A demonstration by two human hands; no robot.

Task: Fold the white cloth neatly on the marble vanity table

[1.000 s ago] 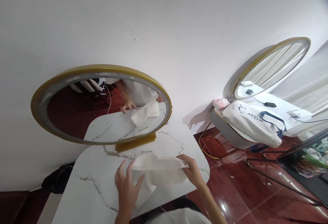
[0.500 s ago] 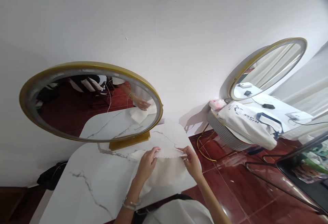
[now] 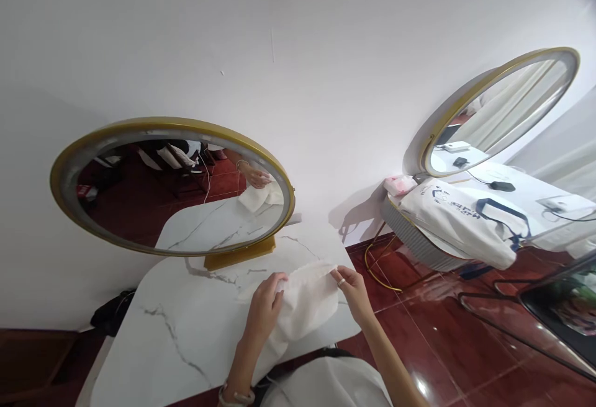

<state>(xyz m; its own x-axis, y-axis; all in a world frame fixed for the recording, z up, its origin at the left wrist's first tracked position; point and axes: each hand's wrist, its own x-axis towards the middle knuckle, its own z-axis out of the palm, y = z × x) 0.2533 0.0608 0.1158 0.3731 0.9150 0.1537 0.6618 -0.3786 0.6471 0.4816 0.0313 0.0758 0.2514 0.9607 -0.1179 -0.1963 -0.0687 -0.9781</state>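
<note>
A cream-white piece of fabric (image 3: 310,301) with a gathered upper edge is stretched between my two hands over the marble-patterned table (image 3: 186,339). My left hand (image 3: 266,304) pinches its upper left corner between thumb and fingers. At the upper right corner, my right hand (image 3: 352,292), with a ring on one finger, grips the edge. The fabric hangs down toward the table's front edge, and its lower left part is hidden behind my left forearm. More white cloth lies on the table just left of my left hand.
A round gold-framed mirror (image 3: 172,123) on a gold base (image 3: 239,254) stands at the back of my table. To the right, a second table holds a white cloth bag (image 3: 459,218), a pink tissue pack (image 3: 400,185), a black adapter (image 3: 503,186) and another mirror (image 3: 505,115). A black chair (image 3: 559,308) stands at far right.
The fabric's upper edge has lifted and tilted up to the right, and the cloth now hangs more freely. My right hand has risen slightly. The view has shifted a little.
</note>
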